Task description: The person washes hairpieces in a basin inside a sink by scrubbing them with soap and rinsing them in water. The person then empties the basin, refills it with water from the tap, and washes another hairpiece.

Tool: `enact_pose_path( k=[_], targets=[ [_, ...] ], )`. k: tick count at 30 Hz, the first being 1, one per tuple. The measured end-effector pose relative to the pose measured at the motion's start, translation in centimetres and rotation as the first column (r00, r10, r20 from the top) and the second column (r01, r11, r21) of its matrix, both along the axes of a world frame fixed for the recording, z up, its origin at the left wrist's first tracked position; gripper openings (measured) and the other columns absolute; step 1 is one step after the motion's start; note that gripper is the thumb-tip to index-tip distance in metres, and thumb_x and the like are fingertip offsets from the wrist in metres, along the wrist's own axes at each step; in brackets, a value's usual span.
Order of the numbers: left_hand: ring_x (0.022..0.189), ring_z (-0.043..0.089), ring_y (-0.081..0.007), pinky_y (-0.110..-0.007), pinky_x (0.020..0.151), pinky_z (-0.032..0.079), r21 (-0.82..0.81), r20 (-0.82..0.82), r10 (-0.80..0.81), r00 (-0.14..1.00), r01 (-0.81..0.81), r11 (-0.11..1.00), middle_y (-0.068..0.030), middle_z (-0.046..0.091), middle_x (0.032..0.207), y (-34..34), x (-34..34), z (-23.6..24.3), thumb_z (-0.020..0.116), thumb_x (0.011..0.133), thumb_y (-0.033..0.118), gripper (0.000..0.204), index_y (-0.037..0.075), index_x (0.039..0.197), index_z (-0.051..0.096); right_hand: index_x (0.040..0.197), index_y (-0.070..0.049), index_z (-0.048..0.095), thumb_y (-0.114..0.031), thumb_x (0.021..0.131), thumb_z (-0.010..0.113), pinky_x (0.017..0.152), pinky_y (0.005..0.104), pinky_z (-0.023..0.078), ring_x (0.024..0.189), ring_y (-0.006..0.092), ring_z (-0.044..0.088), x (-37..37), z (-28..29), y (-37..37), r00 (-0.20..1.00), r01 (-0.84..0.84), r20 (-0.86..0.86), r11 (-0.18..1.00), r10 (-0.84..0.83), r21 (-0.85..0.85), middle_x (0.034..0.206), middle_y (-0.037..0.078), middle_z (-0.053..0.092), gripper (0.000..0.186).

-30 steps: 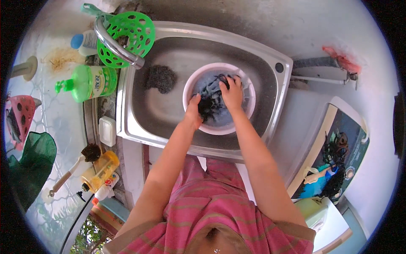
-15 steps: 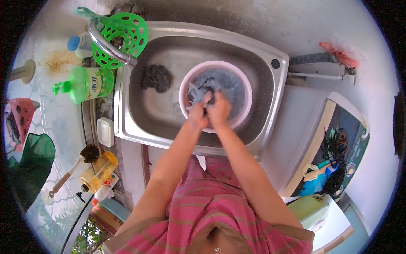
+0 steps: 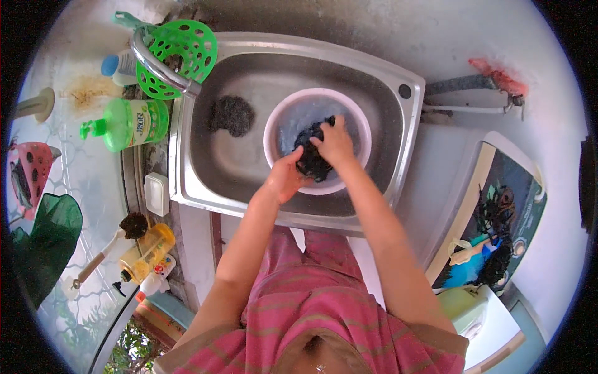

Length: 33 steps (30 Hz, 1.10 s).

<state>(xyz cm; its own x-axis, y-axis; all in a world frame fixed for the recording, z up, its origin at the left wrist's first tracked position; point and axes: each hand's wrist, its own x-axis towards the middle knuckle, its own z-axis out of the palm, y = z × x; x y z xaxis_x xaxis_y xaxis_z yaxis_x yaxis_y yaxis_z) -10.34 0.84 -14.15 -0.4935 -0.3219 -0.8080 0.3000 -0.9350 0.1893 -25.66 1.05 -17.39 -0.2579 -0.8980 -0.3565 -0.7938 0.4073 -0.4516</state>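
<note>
parted since half a second ago, the left hand and right hand now hold a dark bundle, perhaps cloth, between them within the pink basin in the metal sink. both are half-curled, the left at its lower left, the right over its upper right.

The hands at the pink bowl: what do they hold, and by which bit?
A black bundle: left hand at its lower left side, right hand at its upper right.
</note>
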Motion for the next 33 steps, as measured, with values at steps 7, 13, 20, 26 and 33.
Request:
enact_pose_path(
  k=[7, 13, 20, 26, 33],
  targets=[
    [0.081, 0.060, -0.0358, -0.044, 0.072, 0.048, 0.038, 0.999, -0.033, -0.039, 0.999, -0.035, -0.0173, 0.062, 0.088, -3.5, -0.8, -0.6, 0.060, 0.077, 0.039, 0.045, 0.005, 0.106, 0.054, 0.105, -0.009, 0.061, -0.034, 0.072, 0.064, 0.085, 0.0464, 0.042, 0.106, 0.0347, 0.048, -2.4, -0.1, -5.1, 0.934, -0.319, -0.164, 0.948, 0.317, 0.014, 0.119, 0.015, 0.046, 0.041],
    [0.103, 0.052, -0.0374, -0.044, 0.089, 0.041, -0.215, 0.976, -0.008, 0.219, 0.965, 0.147, -0.0203, 0.053, 0.113, -3.9, -2.9, -8.5, 0.051, 0.084, 0.037, 0.045, 0.005, 0.115, 0.053, 0.107, -0.007, 0.060, -0.036, 0.076, 0.057, 0.095, 0.0463, 0.036, 0.110, 0.0390, 0.046, -3.3, -8.6, -2.1, 0.964, -0.263, -0.045, 0.964, 0.264, 0.029, 0.122, 0.019, 0.047, 0.042],
    [0.122, 0.034, -0.0408, -0.043, 0.102, 0.029, -0.188, 0.914, -0.265, 0.307, 0.899, 0.395, -0.0293, 0.033, 0.131, 0.9, -2.7, -13.5, 0.048, 0.081, 0.045, 0.061, 0.008, 0.129, 0.041, 0.126, -0.003, 0.045, -0.041, 0.083, 0.051, 0.100, 0.0411, 0.029, 0.124, 0.0328, 0.035, -1.0, -7.8, 3.1, 0.696, 0.275, 0.574, 0.898, -0.432, 0.342, 0.135, 0.020, 0.036, 0.057],
    [0.101, 0.051, -0.0290, -0.039, 0.089, 0.040, -0.032, 0.131, -0.083, 0.988, 0.088, 0.996, -0.0128, 0.054, 0.113, 0.8, -3.3, -7.3, 0.051, 0.084, 0.042, 0.047, 0.006, 0.113, 0.053, 0.133, -0.004, 0.035, -0.043, 0.082, 0.052, 0.104, 0.0407, 0.021, 0.129, 0.0350, 0.023, 5.3, -4.4, 6.1, 0.338, 0.612, 0.673, 0.697, -0.658, 0.374, 0.138, 0.025, 0.023, 0.066],
    [0.095, 0.053, -0.0297, -0.043, 0.084, 0.044, -0.034, -0.354, 0.289, 0.890, -0.321, 0.946, -0.0119, 0.056, 0.106, 0.5, 0.2, -3.4, 0.042, 0.087, 0.048, 0.046, 0.012, 0.115, 0.051, 0.129, 0.005, 0.032, -0.027, 0.082, 0.056, 0.100, 0.0465, 0.025, 0.120, 0.0470, 0.028, 10.8, 5.7, 7.6, 0.950, 0.120, 0.311, 0.895, 0.023, -0.431, 0.129, 0.033, 0.027, 0.062]
  ],
)
